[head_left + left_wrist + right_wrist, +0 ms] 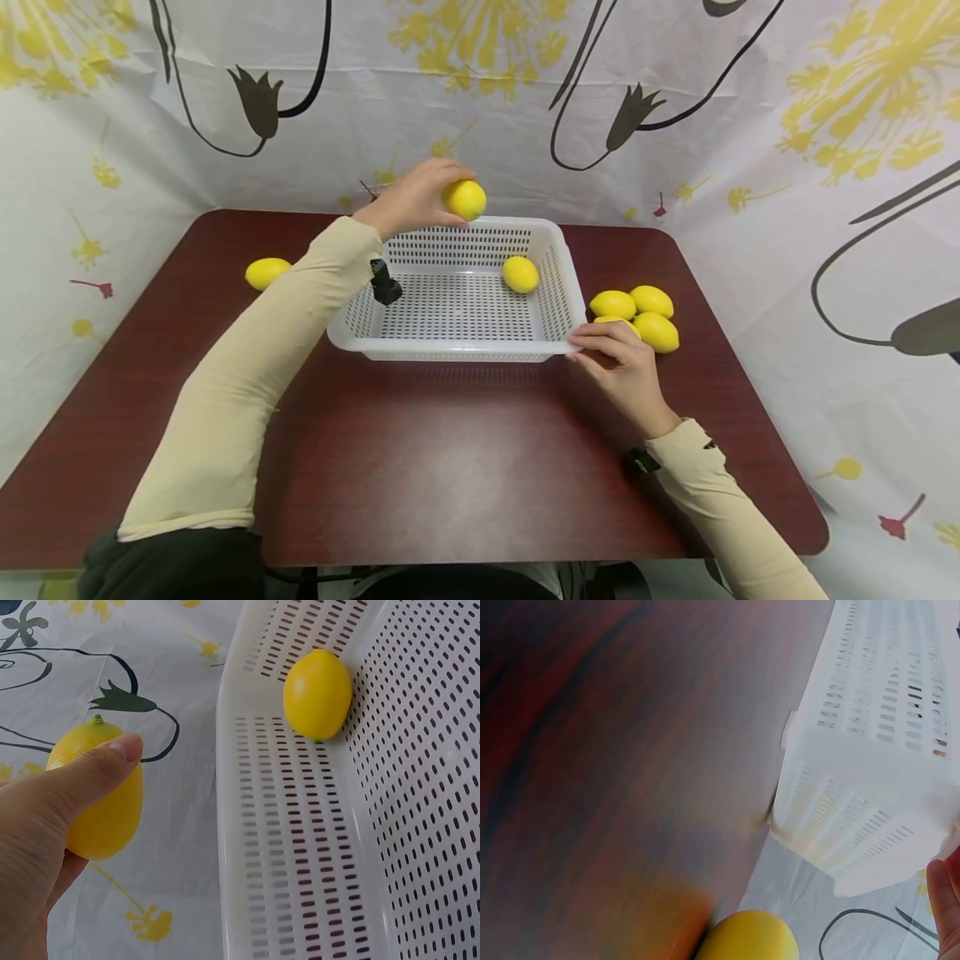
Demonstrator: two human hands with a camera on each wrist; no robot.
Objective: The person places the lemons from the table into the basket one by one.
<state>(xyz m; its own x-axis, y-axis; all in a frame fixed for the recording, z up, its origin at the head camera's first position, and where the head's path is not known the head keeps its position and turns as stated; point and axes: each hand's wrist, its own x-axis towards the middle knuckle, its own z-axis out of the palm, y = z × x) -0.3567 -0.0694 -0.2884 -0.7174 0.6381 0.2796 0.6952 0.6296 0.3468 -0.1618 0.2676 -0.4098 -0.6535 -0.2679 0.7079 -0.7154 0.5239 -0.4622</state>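
Observation:
My left hand point(417, 200) grips a yellow lemon point(467, 200) between thumb and fingers, raised over the far rim of a white perforated plastic basket point(465, 346). The left wrist view shows the thumb lying across that lemon point(112, 806), its green stem end upward. Inside the basket a second lemon point(520, 274) rests toward the far right, apart from the held one. With its fingers on top and thumb below, my right hand point(626, 379) pinches the basket's near right corner. Part of the basket's left side is hidden behind my left forearm.
Several lemons point(655, 302) lie clustered on the table right of the basket, close beside my right hand. Another lemon point(267, 272) sits at the left, partly behind my left sleeve. The dark red wooden table point(420, 467) meets a flower-patterned cloth point(510, 142) along its back and sides.

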